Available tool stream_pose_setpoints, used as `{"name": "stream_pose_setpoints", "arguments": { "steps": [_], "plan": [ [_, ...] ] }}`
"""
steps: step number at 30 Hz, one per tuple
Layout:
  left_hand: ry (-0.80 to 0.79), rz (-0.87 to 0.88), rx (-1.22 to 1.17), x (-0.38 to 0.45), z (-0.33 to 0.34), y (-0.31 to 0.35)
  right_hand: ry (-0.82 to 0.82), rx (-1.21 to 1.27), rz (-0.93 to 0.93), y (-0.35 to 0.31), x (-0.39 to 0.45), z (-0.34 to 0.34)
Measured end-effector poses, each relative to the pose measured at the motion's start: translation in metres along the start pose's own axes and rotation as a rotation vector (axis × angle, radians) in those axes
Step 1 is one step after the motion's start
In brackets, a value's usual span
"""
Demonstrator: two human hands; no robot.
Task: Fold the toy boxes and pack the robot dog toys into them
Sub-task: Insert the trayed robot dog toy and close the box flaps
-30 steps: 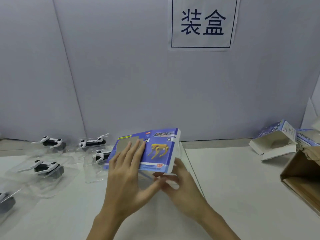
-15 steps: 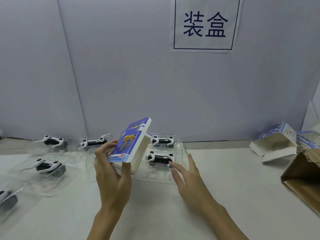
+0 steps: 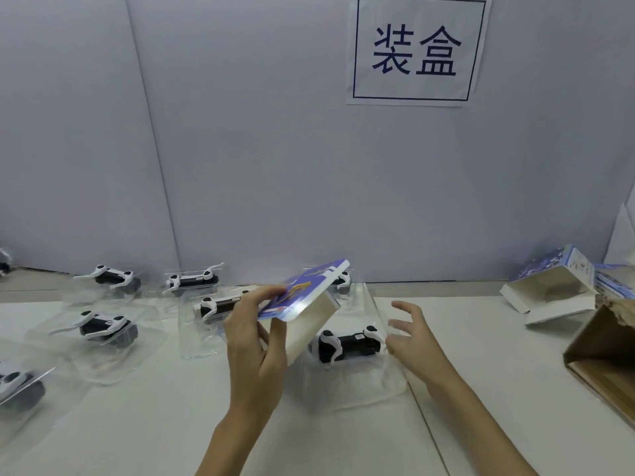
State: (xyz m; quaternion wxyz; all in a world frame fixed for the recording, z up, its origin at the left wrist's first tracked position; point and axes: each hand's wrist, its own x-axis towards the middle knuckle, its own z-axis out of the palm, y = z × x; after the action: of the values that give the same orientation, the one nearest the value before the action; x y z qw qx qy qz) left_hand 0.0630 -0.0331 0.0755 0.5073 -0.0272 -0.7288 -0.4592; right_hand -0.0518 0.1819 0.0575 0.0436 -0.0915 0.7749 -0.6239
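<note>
1. Left hand (image 3: 254, 341), fingers curled round the blue toy box (image 3: 302, 297): keep it tilted above the table, open side toward the toy.
2. Robot dog toy (image 3: 348, 343) in its clear tray, just right of the box: slide in squarely.
3. Right hand (image 3: 414, 341), fingers spread, holding nothing: take the tray by its edges.

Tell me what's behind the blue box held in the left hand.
Behind the blue box, gripped by the left hand, a robot dog toy in clear packaging peeks out at its upper right; the box covers most of it.
</note>
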Motion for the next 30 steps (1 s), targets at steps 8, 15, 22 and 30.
{"name": "stream_pose_setpoints", "arguments": {
  "steps": [8,15,22,30],
  "plan": [
    [-0.107,-0.016,0.027,-0.006,0.011,-0.007,-0.257,-0.369,0.055,-0.007,0.000,-0.013],
    [-0.099,0.000,0.023,-0.005,0.011,-0.014,-0.188,-0.395,-0.075,-0.004,-0.009,-0.008],
    [-0.107,-0.041,0.034,0.002,0.005,-0.010,-0.386,-0.382,-0.061,-0.009,-0.011,-0.013],
    [-0.109,-0.082,0.034,0.006,0.001,-0.012,-0.488,-0.225,-0.068,-0.008,-0.008,-0.036]
  ]
}}
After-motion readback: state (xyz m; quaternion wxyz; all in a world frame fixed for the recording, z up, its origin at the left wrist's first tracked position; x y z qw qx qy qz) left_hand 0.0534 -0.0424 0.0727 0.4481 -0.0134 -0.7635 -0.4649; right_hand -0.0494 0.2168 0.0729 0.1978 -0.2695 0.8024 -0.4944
